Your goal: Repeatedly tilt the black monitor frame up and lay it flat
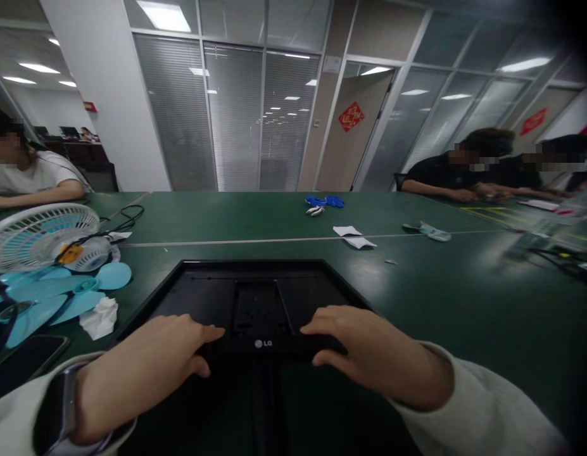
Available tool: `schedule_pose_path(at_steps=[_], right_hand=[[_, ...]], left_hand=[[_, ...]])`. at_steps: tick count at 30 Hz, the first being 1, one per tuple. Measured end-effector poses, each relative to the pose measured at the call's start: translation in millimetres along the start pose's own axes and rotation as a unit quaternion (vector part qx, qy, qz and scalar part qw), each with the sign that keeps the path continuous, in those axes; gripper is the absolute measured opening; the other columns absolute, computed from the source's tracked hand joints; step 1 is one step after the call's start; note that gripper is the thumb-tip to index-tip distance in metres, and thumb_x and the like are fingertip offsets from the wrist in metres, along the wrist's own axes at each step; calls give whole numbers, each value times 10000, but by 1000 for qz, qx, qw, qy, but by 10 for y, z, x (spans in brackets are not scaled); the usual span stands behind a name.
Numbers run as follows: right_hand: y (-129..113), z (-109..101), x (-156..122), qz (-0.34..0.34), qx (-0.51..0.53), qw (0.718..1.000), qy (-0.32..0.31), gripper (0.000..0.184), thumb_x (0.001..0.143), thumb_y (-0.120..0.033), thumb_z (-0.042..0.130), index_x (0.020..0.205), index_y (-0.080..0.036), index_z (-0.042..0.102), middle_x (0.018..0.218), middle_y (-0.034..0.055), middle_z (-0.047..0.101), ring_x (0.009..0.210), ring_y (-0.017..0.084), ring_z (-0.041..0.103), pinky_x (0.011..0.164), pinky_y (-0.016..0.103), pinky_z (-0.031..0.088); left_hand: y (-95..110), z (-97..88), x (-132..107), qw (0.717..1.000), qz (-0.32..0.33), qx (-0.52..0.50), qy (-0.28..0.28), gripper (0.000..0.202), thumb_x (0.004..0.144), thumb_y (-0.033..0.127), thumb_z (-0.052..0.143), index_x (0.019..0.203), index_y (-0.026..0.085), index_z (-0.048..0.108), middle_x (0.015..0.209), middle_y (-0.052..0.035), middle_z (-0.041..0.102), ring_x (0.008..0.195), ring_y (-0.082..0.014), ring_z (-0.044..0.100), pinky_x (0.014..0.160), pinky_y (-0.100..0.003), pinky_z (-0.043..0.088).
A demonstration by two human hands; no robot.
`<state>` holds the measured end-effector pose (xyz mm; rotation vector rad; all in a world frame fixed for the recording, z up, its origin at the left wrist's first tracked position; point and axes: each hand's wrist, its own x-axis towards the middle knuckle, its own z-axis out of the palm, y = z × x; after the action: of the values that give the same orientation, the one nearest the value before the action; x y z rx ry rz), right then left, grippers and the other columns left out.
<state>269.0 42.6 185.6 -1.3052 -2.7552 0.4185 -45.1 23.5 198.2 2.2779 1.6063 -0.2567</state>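
A black LG monitor housing (212, 297) lies tilted in front of me, its logo on the edge nearest me. A rectangular recess (258, 304) shows in its middle, and a dark post (266, 405) runs down from the near edge. On the left part of that edge, my left hand (172, 342) has its fingers over the top and its thumb below. My right hand (350, 345) grips the right part the same way, fingers above and thumb beneath. Both hands are closed on the housing; some fingers are hidden behind others.
At left are a white fan guard (41, 234), blue fan blades (79, 285), crumpled tissue (100, 318) and a dark phone-like slab (27, 364). Blue gloves (324, 202), folded paper (354, 237) and a pale strap-like item (433, 232) lie farther off on the green table (464, 304). People sit at both sides.
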Motion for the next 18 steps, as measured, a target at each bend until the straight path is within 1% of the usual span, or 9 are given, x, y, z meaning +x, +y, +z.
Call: schedule_pose_path(at_steps=[2, 4, 6, 8, 10, 11, 14, 16, 18], right_hand=[[144, -52, -82, 42, 0, 999, -10, 309, 769, -309, 661, 1076, -306, 632, 1017, -29, 633, 933, 174, 582, 845, 347, 431], [253, -89, -139, 78, -4, 997, -23, 267, 753, -314, 666, 1019, -306, 647, 985, -36, 645, 919, 177, 592, 825, 348, 436], [298, -105, -156, 96, -10, 995, -35, 229, 737, -306, 671, 966, -299, 658, 944, -42, 655, 896, 178, 598, 796, 345, 439], [291, -107, -143, 98, -17, 994, -40, 203, 728, -281, 668, 931, -292, 663, 919, -46, 659, 882, 176, 599, 785, 343, 438], [277, -107, -130, 101, -20, 994, -40, 211, 727, -277, 661, 937, -297, 665, 926, -48, 660, 890, 176, 598, 795, 347, 436], [281, -111, -131, 103, -18, 994, -41, 223, 728, -295, 661, 951, -307, 664, 939, -49, 660, 901, 179, 597, 802, 351, 436], [364, -146, -179, 125, -11, 991, -49, 267, 715, -370, 670, 979, -333, 663, 969, -45, 658, 930, 195, 592, 808, 360, 439], [458, -181, -233, 152, -15, 987, -51, 293, 689, -378, 685, 978, -330, 665, 977, -34, 657, 931, 204, 591, 802, 362, 442], [542, -209, -278, 177, -21, 982, -57, 295, 668, -364, 692, 959, -320, 670, 965, -26, 658, 914, 205, 596, 787, 357, 446]], left_hand=[[-138, -33, -48, 999, -34, 17, 0, 417, 743, 316, 638, 1150, 404, 620, 1106, 9, 683, 1006, -267, 645, 860, -373, 477], [-194, -81, -83, 997, -69, 40, -7, 346, 751, 332, 619, 1090, 386, 657, 1066, 0, 693, 982, -270, 649, 830, -374, 478], [-165, -128, -98, 994, -91, 62, -20, 301, 754, 324, 607, 1042, 367, 682, 1023, -8, 701, 952, -267, 654, 793, -359, 476], [-108, -156, -92, 991, -102, 80, -36, 270, 749, 306, 606, 999, 348, 699, 977, -15, 708, 918, -265, 661, 753, -347, 471], [-97, -159, -77, 990, -104, 82, -38, 245, 744, 308, 607, 966, 348, 704, 949, -10, 712, 896, -264, 665, 731, -344, 464], [-123, -154, -71, 992, -97, 73, -36, 233, 741, 325, 610, 952, 363, 703, 943, 1, 713, 888, -262, 666, 723, -343, 462], [-305, -141, -76, 996, -83, 37, -26, 235, 694, 386, 643, 922, 404, 696, 941, 38, 715, 882, -254, 664, 721, -341, 456], [-440, -148, -101, 992, -114, 40, -21, 234, 650, 400, 661, 880, 396, 701, 888, 37, 717, 855, -262, 665, 696, -345, 447], [-520, -165, -128, 986, -157, 63, -10, 215, 618, 404, 669, 828, 378, 702, 828, 29, 707, 811, -267, 661, 658, -346, 433]])
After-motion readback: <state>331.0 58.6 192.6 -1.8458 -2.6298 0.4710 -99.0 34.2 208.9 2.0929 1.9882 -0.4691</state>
